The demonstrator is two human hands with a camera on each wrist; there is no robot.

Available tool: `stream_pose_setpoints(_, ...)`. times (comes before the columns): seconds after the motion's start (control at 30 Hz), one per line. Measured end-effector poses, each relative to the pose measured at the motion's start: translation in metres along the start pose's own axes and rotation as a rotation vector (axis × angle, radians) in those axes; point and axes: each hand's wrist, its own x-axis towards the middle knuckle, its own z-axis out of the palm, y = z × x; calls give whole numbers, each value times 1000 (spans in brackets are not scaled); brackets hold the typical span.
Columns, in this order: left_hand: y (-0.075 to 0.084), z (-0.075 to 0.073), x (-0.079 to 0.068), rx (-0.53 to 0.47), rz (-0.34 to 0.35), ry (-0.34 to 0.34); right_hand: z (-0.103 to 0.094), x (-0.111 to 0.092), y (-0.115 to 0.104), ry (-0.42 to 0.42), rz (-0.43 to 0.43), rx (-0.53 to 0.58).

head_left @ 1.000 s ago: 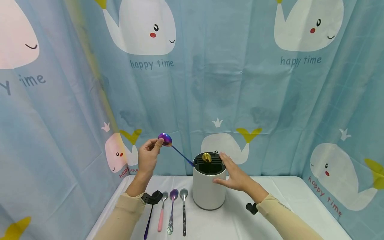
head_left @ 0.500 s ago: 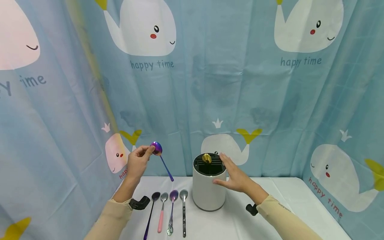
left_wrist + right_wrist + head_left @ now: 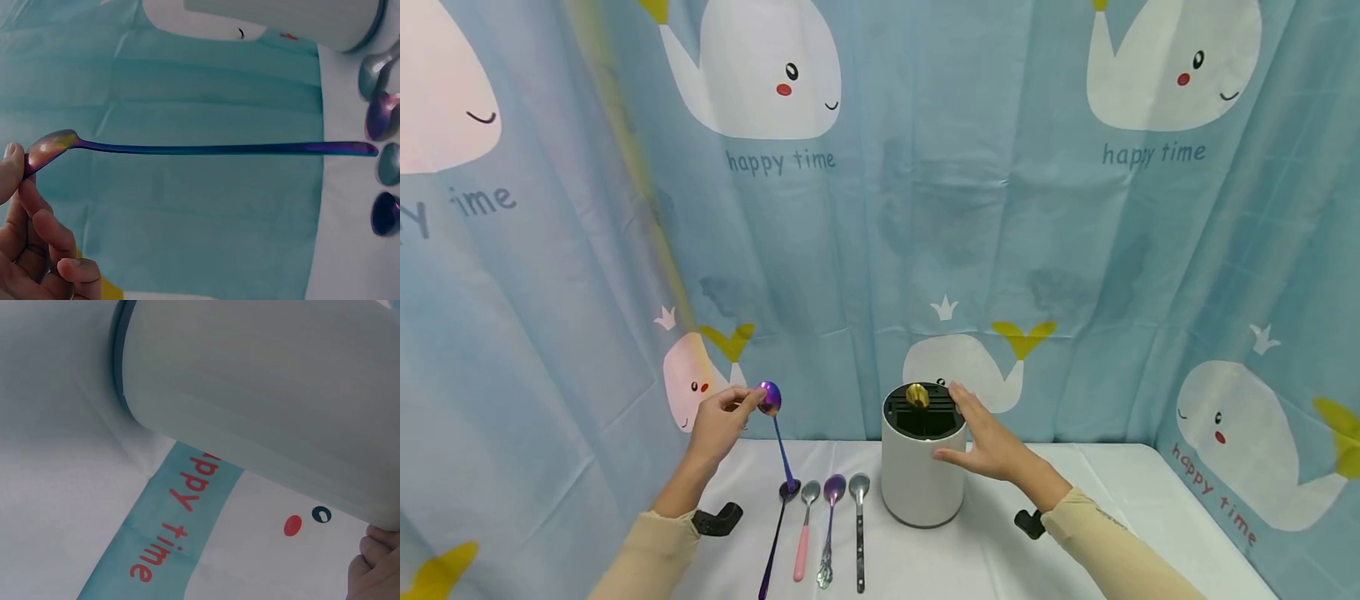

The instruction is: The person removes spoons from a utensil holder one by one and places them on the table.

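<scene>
My left hand [image 3: 721, 423] pinches a purple-blue iridescent spoon [image 3: 770, 399] by the edge of its bowl. The spoon's long thin handle [image 3: 219, 149] points down and overlaps the bowl of a dark purple spoon [image 3: 772, 546] on the table in the head view. My right hand [image 3: 988, 435] rests with spread, straight fingers against the right side and rim of a white round utensil holder [image 3: 922, 483] with a black slotted top. A gold spoon [image 3: 917, 395] stands in the holder, its bowl up; its handle is hidden inside.
On the white-covered table [image 3: 1037, 542], a pink-handled spoon [image 3: 802, 542], an ornate purple spoon [image 3: 828, 533] and a spoon with a dark speckled handle [image 3: 861, 533] lie in a row left of the holder. A blue whale-print curtain [image 3: 955, 250] hangs behind.
My left hand has moved left and down, carrying the iridescent spoon away from the holder; its handle has swung closer to upright. The right hand and holder have stayed in place.
</scene>
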Motion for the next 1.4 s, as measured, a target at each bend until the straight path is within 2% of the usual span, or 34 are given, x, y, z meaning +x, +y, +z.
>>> stream_pose_setpoints(0.23, -24, -8, -1, 111, -62, -67, 1, -1, 1, -2, 0, -9)
stream_pose_setpoints(0.37, -36, -12, 0, 153, -74, -95, 0, -2, 1, 2, -6, -4)
stream_pose_setpoints(0.57, -48, -18, 5, 223, -77, -188, -1, -1, 2, 4, 0, -1)
stream_pose_setpoints(0.77, -56, -23, 2, 293, -116, -286, 0, -2, 2, 0, -6, -12)
stream_pose_setpoints(0.87, -63, -22, 2, 309, -107, -327, -1, -2, 2, -1, -4, -12)
stream_pose_setpoints(1.07, -81, -20, 6, 320, -135, -368, 0, -2, 1, -11, 3, -16)
stream_pose_setpoints(1.4, -102, -6, 16, 306, -212, -347, -2, -1, 0, -7, 13, 1)
